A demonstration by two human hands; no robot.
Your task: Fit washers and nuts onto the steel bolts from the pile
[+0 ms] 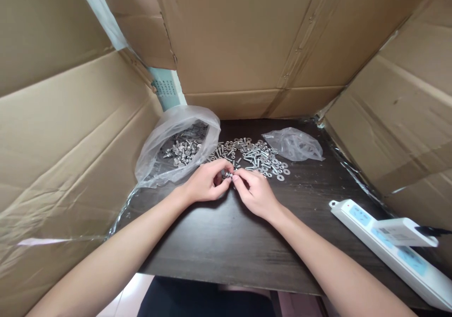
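Observation:
My left hand [211,179] curls its thumb and fingers around a small metal bolt [228,174]. Fingertips of my right hand [254,189] pinch at the bolt's right end, close against the left thumb. Both hands meet just above the dark table [212,241]. Behind them lies a loose pile of bolts, nuts and flat washers [259,158]. To the left, an open clear plastic bag [148,164] contains many bolts with washers on them [183,153]. What exactly sits on the bolt between my fingertips is too small to make out.
A crumpled clear plastic bag [298,145] lies right of the pile. A white power strip [374,241] with a plugged-in white adapter [406,232] runs along the right side. Cardboard walls [254,39] enclose the table at the back and both sides.

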